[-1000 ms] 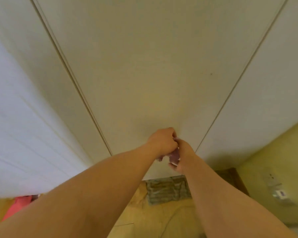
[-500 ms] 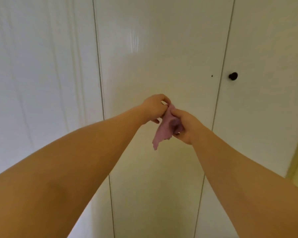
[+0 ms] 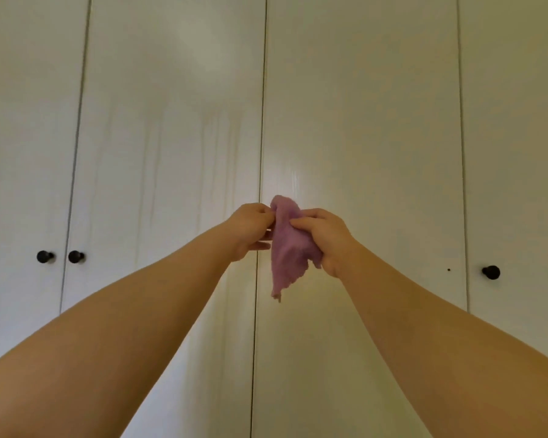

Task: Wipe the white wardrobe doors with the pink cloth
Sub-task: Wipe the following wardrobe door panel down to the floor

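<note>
Centre frame: your right hand [image 3: 326, 238] grips the bunched pink cloth [image 3: 287, 248]; your left hand [image 3: 250, 229] pinches its upper edge. The cloth hangs long axis vertical, tail down, before the wardrobe doors [image 3: 361, 121] (contact unclear). The right grip carries most of it, so press forward from there.

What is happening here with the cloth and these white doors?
A person faces the white wardrobe doors and holds a pink cloth in front of them with both hands. The left hand pinches its top edge; the right hand grips its side. The cloth hangs bunched, not pressed on a door.
</note>
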A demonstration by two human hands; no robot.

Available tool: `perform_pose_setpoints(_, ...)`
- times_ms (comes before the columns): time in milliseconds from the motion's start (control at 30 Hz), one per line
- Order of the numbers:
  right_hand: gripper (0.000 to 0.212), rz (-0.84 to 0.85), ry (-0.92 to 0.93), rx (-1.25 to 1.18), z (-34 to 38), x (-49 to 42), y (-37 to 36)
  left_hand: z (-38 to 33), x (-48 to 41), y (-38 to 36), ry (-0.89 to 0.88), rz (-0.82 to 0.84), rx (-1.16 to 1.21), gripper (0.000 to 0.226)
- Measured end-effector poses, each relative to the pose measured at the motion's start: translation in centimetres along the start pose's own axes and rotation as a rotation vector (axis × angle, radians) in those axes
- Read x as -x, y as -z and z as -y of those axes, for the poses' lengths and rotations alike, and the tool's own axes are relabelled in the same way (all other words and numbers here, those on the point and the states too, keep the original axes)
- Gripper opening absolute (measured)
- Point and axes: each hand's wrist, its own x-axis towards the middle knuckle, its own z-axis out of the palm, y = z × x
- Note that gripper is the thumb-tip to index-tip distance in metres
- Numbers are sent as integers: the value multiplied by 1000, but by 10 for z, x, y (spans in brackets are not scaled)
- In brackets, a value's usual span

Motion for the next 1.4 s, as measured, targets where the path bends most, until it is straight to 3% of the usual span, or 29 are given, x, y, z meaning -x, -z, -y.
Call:
perform_pose_setpoints(167,13,96,49,2,20,-25,-47,-8,-6,62,-79,-153,-154,20)
perform_pose_setpoints(300,44,289,117,-65,32,-40,-86,-17,-16,99,-156,-191,-329,18)
perform_pose_setpoints(400,29,283,182,61,43,-55,-108,-25,-25,127,-222,-212,-445,19)
perform_pose_setpoints(567,14,161,253,276,62,-73,-131,-36,-41,158,-305,-191,-507,23)
perform_pose_setpoints(767,12,-179,423,913,79,-90,-139,-17,-62,179,-310,-88,-444,5)
perform_pose_setpoints(833,21,-302,439,907,81,-98,-136,-15,-69,185,-330,-33,-409,14)
perform_pose_setpoints(933,28,-440,472,694,85,-111,-135,-24,-79,187,-398,-26,-342,10)
perform_pose_setpoints(1033,33,-523,524,288,88,-132,-140,-30,-101,179,-476,-109,-222,9)
perform_pose_setpoints(1100,33,-562,567,173,90,-144,-139,-29,-114,171,-523,-137,-183,5)
perform_pose_setpoints(1167,29,-644,659,256,89,-153,-136,-25,-124,163,-583,-198,-200,8)
perform_pose_setpoints(1267,26,-705,885,394,89,-173,-132,-26,-147,165,-643,-497,-489,24)
perform_pose_setpoints(1333,23,-662,1068,487,87,-191,-130,-29,-162,170,-682,-702,-739,33)
perform_pose_setpoints(1400,20,-561,1204,619,88,-205,-133,-29,-175,177,-702,-795,-897,40)
